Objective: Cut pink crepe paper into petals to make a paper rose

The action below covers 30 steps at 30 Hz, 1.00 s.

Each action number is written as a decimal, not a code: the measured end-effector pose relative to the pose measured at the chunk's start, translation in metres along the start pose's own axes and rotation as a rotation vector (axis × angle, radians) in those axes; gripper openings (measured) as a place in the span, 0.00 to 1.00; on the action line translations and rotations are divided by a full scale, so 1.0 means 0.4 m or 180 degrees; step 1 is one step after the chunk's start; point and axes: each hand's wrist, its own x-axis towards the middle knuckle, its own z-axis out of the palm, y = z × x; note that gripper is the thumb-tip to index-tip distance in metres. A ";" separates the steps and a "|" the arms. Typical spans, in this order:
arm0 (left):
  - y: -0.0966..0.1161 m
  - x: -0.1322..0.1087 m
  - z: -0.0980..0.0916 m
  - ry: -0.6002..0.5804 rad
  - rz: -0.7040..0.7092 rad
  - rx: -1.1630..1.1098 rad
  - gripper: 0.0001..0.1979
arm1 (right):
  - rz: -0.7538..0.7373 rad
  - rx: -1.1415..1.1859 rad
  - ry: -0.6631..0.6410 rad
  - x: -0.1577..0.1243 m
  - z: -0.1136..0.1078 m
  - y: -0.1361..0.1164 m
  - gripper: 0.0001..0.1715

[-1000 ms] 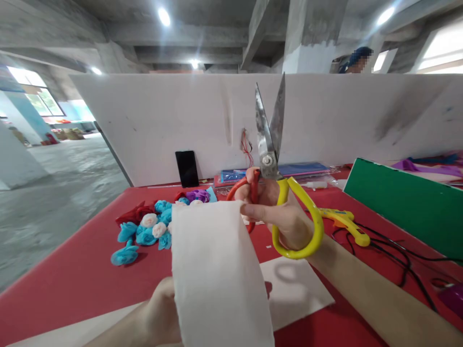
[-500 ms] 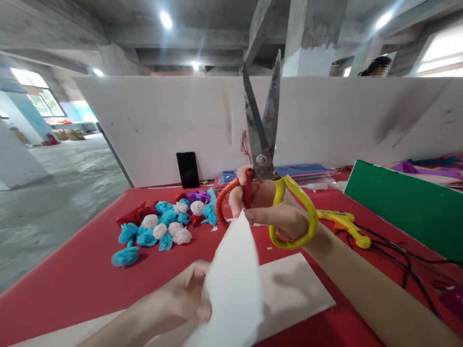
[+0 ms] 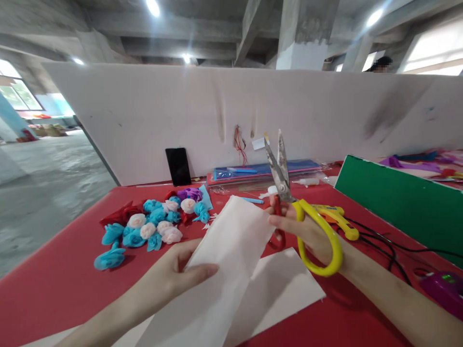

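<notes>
My left hand (image 3: 177, 272) pinches the near part of a white paper strip (image 3: 227, 255), thumb on top. My right hand (image 3: 304, 229) grips large scissors (image 3: 289, 193) with one red and one yellow handle, blades slightly apart and pointing up. Its index fingertip touches the strip's far right corner. The strip slants across a white sheet (image 3: 285, 289) lying on the red table (image 3: 65, 279).
A pile of blue, white, red and purple paper flowers (image 3: 152, 224) lies at left. A black phone (image 3: 178, 166) leans on the white partition (image 3: 144, 120). A yellow glue gun (image 3: 334, 217) with black cables, a green board (image 3: 401, 202) and a purple device (image 3: 443, 284) sit at right. Another person's head shows beyond the partition.
My right hand has lowered the scissors from high up to just above the table. The paper strip has dropped and tilted flatter, held by my left hand.
</notes>
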 end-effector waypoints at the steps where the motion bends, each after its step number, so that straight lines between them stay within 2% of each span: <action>1: -0.008 0.005 -0.002 -0.0106 -0.0019 -0.0044 0.15 | 0.0035 -0.0039 0.0102 -0.004 0.003 0.009 0.16; 3: -0.028 0.016 -0.008 -0.0375 -0.0104 -0.0145 0.16 | 0.0125 -0.0092 0.0236 -0.008 0.012 0.030 0.18; 6: -0.063 0.035 -0.015 -0.0627 -0.0295 -0.0088 0.19 | 0.0362 -0.0191 0.0176 -0.011 0.030 0.059 0.20; 9: -0.088 0.052 -0.013 -0.0486 -0.0488 0.0257 0.21 | 0.0513 -0.0299 0.0107 -0.014 0.048 0.077 0.21; 13: -0.104 0.067 -0.003 -0.0470 -0.0452 0.0630 0.23 | 0.0511 -0.0536 0.0261 -0.021 0.052 0.077 0.19; 16: -0.115 0.071 -0.001 -0.0112 -0.0441 0.0535 0.23 | 0.0639 -0.0851 0.0176 -0.027 0.023 0.070 0.12; 18: -0.120 0.070 -0.003 0.0059 -0.0498 0.0287 0.22 | 0.0757 -0.1060 0.0053 -0.033 -0.008 0.070 0.13; 21: -0.113 0.064 -0.007 0.0150 -0.0601 -0.0215 0.20 | 0.0919 -0.1226 -0.0158 -0.042 -0.058 0.082 0.15; 24: -0.086 0.055 -0.008 0.0605 -0.0917 -0.0887 0.16 | 0.1174 -0.1101 -0.0312 -0.045 -0.085 0.104 0.22; 26: -0.063 0.049 -0.006 0.0941 -0.1144 -0.1196 0.15 | 0.1295 -0.0895 -0.0363 -0.041 -0.081 0.113 0.24; 28: -0.043 0.044 -0.002 0.0949 -0.1174 -0.1336 0.13 | 0.1235 -0.0669 -0.0353 -0.032 -0.063 0.112 0.21; 30: -0.029 0.039 0.002 0.0716 -0.1079 -0.1359 0.12 | 0.1029 -0.0483 -0.0258 -0.019 -0.039 0.102 0.20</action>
